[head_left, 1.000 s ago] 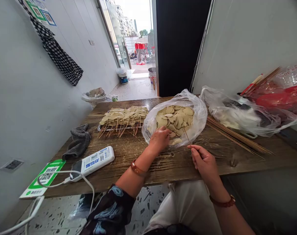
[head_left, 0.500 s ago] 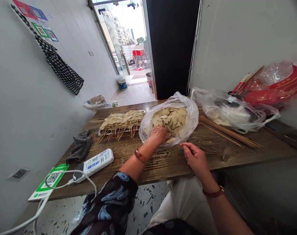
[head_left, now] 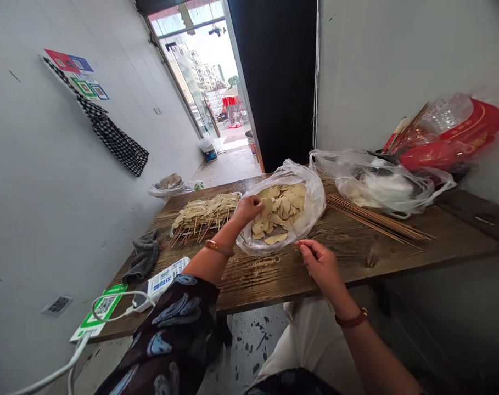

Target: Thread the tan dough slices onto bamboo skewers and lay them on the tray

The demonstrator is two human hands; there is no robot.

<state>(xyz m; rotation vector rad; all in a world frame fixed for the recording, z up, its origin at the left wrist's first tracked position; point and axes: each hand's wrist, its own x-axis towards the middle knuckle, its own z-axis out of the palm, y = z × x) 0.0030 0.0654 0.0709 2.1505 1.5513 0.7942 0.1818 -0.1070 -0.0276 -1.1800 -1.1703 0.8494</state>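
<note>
A white plastic bag [head_left: 314,206] lies spread open on the table, full of thin, pale beige round slices [head_left: 285,204]. My left hand [head_left: 248,210] is over the bag's left side with its fingertips pinched together. Whether a slice is between them I cannot make out. My right hand [head_left: 320,267], at the bag's front edge, pinches a thin wooden skewer [head_left: 293,229] that points up over the slices. To the left, a tray holds a heap of skewered slices [head_left: 206,211], their sticks poking out toward me.
Loose skewers [head_left: 375,220] lie right of the bag, beside another clear plastic bag [head_left: 387,184] and red packaging [head_left: 459,140]. At left are a grey cloth [head_left: 143,257], a white power bank [head_left: 167,277] with a cable, and a green QR card [head_left: 101,311] at the wooden table's edge.
My left hand has lifted from among the slices and moved up and left over the bag's side. My right hand stays at the front edge with the skewer. The view has shifted slightly.
</note>
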